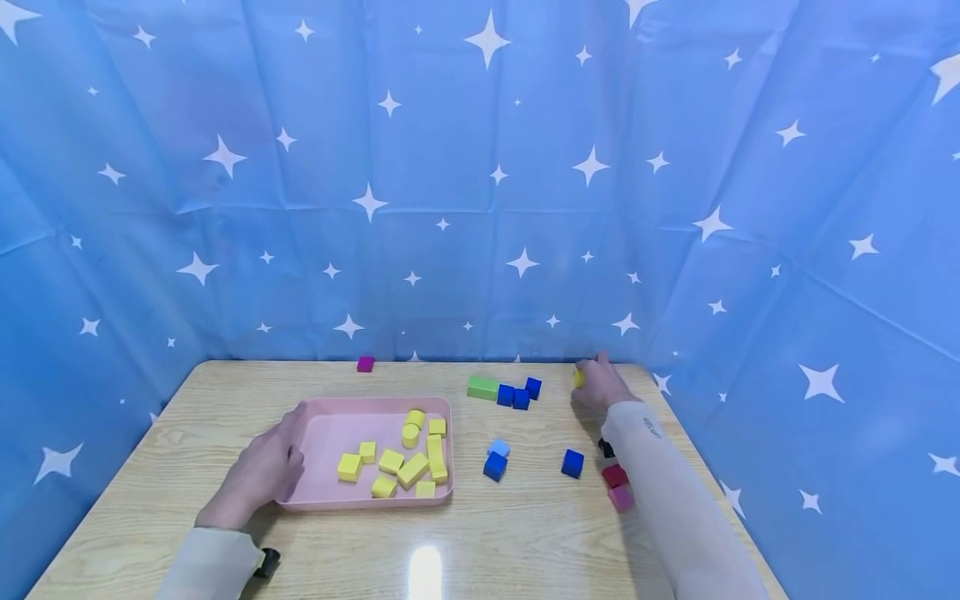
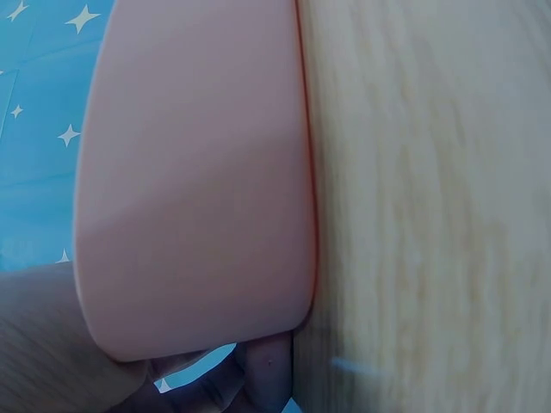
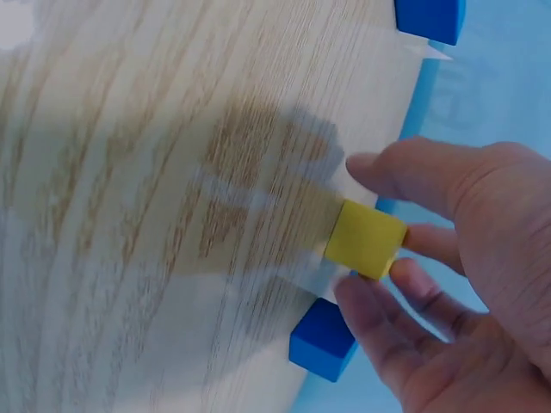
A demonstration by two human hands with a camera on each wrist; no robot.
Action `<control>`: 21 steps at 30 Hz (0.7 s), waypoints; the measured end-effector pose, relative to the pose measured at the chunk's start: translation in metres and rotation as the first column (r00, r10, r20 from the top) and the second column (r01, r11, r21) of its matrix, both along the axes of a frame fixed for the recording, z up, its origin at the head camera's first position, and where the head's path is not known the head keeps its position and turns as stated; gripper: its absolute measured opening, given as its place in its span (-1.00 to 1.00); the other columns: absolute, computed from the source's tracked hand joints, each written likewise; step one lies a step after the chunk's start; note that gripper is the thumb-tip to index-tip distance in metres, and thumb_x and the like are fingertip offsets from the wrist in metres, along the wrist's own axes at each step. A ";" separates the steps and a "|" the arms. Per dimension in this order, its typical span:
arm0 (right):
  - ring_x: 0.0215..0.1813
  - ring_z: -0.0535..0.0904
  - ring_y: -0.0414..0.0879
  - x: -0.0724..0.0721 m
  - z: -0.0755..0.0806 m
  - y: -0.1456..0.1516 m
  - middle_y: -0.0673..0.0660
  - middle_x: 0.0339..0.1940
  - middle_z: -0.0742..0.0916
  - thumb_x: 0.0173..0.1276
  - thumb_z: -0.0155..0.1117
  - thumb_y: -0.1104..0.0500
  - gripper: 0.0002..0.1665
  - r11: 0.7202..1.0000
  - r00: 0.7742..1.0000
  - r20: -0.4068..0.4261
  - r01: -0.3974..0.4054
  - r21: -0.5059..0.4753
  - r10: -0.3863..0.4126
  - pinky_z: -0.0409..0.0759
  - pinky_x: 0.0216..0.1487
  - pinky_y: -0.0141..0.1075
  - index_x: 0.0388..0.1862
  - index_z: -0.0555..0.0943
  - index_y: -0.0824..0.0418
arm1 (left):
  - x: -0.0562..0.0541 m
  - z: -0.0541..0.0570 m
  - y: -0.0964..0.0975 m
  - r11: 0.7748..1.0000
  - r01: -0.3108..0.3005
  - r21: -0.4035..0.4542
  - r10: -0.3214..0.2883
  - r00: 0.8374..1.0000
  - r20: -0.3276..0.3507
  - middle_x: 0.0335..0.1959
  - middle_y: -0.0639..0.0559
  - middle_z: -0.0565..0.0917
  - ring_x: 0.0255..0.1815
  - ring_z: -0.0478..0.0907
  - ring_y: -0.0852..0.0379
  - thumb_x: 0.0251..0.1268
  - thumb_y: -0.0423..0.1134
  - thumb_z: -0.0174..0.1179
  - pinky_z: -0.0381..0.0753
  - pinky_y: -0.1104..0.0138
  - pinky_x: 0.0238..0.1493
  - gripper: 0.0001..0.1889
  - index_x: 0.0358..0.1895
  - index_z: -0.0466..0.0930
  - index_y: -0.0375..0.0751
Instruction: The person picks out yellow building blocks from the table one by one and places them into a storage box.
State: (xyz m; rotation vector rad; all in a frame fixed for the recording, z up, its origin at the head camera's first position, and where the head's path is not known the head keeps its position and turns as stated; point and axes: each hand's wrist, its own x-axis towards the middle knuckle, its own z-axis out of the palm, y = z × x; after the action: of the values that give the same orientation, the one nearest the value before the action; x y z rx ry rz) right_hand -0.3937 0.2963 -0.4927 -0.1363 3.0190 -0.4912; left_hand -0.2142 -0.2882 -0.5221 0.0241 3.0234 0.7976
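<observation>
At the far right of the table, my right hand (image 1: 602, 385) is around a yellow block (image 3: 366, 239). In the right wrist view its thumb (image 3: 370, 172) stands apart from the block, while other fingers are close against it. A blue block (image 3: 323, 340) lies beside those fingers. My left hand (image 1: 258, 467) grips the left rim of a pink tray (image 1: 322, 500), whose wall fills much of the left wrist view. Several yellow blocks (image 1: 412, 471), cubes, cylinders and longer pieces, lie in the tray, mostly toward its right side.
Right of the tray are a green block (image 1: 482, 387), several blue blocks (image 1: 572, 463) and a light blue one (image 1: 499, 448). Red (image 1: 615, 476) and pink (image 1: 621, 499) blocks lie by the right forearm. A magenta block (image 1: 365, 364) sits at the back edge, before a starry curtain (image 1: 450, 167).
</observation>
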 end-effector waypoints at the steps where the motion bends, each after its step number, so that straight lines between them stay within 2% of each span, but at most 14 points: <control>1: 0.34 0.60 0.37 0.001 0.001 -0.001 0.53 0.49 0.48 0.50 0.57 0.24 -0.15 1.000 1.000 0.009 -0.002 -0.010 0.002 0.71 0.50 0.31 0.70 0.53 0.43 | 0.000 0.000 0.000 1.000 0.002 0.003 -0.002 1.000 0.002 0.67 -0.60 0.45 -0.16 0.64 -0.06 0.70 -0.38 0.15 0.67 0.04 -0.03 -0.13 0.91 -0.02 -0.42; 4: 0.45 0.58 0.45 0.004 0.003 -0.002 0.58 0.60 0.42 0.48 0.62 0.20 -0.24 0.999 0.998 0.054 -0.009 -0.032 0.011 0.68 0.53 0.37 0.61 0.65 0.35 | 0.001 0.000 -0.001 1.000 0.011 0.009 -0.011 1.000 -0.004 0.67 -0.60 0.46 -0.29 0.57 0.01 0.69 -0.39 0.10 0.63 0.08 -0.08 -0.15 0.91 -0.02 -0.43; 8: 0.59 0.58 0.46 0.003 0.001 -0.004 0.50 0.65 0.57 0.51 0.65 0.17 -0.48 0.999 0.995 0.093 -0.045 -0.022 0.047 0.67 0.54 0.37 0.40 0.80 0.23 | 0.002 -0.001 -0.001 1.000 0.017 0.011 -0.016 1.000 -0.011 0.68 -0.60 0.45 -0.34 0.52 0.05 0.68 -0.40 0.06 0.63 0.09 -0.07 -0.16 0.91 -0.02 -0.43; 10: 0.54 0.64 0.39 0.002 -0.001 -0.004 0.42 0.54 0.71 0.52 0.64 0.21 -0.57 0.997 0.994 0.081 -0.073 -0.005 0.073 0.72 0.52 0.30 0.32 0.85 0.22 | 0.002 -0.001 -0.001 1.000 0.016 0.012 -0.016 1.000 -0.006 0.69 -0.60 0.43 -0.35 0.51 0.07 0.69 -0.40 0.06 0.63 0.10 -0.07 -0.15 0.91 -0.03 -0.43; 12: 0.49 0.70 0.35 0.002 -0.002 -0.004 0.38 0.47 0.78 0.52 0.63 0.27 -0.63 0.995 0.993 0.064 -0.098 0.003 0.098 0.76 0.47 0.24 0.27 0.87 0.22 | 0.002 -0.001 -0.001 1.000 0.013 0.012 -0.013 1.000 0.000 0.70 -0.60 0.42 -0.34 0.51 0.07 0.69 -0.40 0.06 0.63 0.10 -0.06 -0.15 0.92 -0.04 -0.42; 16: 0.49 0.72 0.36 0.003 -0.003 -0.005 0.35 0.40 0.83 0.47 0.63 0.37 -0.68 0.993 0.993 0.035 -0.116 0.006 0.116 0.78 0.46 0.22 0.16 0.91 0.20 | 0.002 -0.001 -0.001 1.000 0.017 0.015 -0.017 1.000 -0.006 0.68 -0.60 0.44 -0.35 0.50 0.06 0.67 -0.40 0.06 0.59 0.15 -0.11 -0.15 0.92 -0.03 -0.42; 21: 0.45 0.74 0.35 0.006 -0.001 -0.006 0.34 0.35 0.85 0.44 0.64 0.39 -0.66 0.992 0.992 -0.003 -0.123 -0.001 0.123 0.81 0.42 0.20 0.17 0.91 0.23 | 0.002 0.001 -0.001 1.000 0.025 0.016 -0.024 1.000 -0.013 0.68 -0.62 0.44 -0.36 0.52 0.04 0.66 -0.40 0.06 0.60 0.13 -0.12 -0.15 0.91 -0.01 -0.43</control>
State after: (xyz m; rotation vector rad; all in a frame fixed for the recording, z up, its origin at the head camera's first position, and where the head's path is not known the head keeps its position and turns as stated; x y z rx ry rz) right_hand -0.3875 0.2901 -0.4936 -0.3208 2.9898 -0.4823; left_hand -0.2118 -0.2894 -0.5213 0.0663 3.0219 0.8230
